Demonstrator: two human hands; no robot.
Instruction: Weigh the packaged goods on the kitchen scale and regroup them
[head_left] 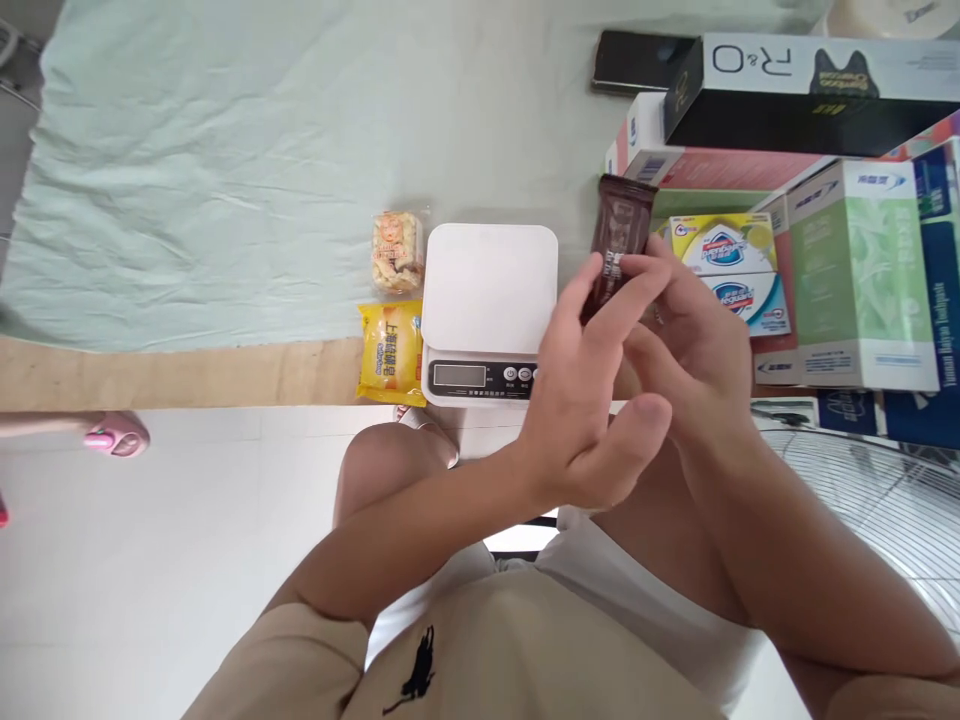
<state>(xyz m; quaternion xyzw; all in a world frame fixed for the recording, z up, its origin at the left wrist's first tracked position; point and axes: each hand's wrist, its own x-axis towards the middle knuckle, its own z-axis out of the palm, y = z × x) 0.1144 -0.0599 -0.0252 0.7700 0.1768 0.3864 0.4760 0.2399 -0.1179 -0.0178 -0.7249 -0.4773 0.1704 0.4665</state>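
A dark brown wrapped snack bar [624,215] is tilted above the table, to the right of a white kitchen scale [491,285]. My right hand [705,345] has its fingers curled at the bar's right side and lower end, gripping it. Across the lower part of the wrapper lie the stretched index and middle fingers of my left hand [581,400], its thumb sticking out apart. Both hands overlap, so the bar's lower end is partly hidden. The scale's platform bears nothing; its display [459,376] looks blank, and my left hand covers its lower right corner.
Left of the scale lie a yellow soap packet [391,352] and a clear-wrapped snack [397,250]. Stacked boxes crowd the right: Safeguard soap [724,245], a green carton [855,285], a black-and-white box [810,95]. A black phone-like object [643,62] lies behind. A fan grille [885,510] stands below right.
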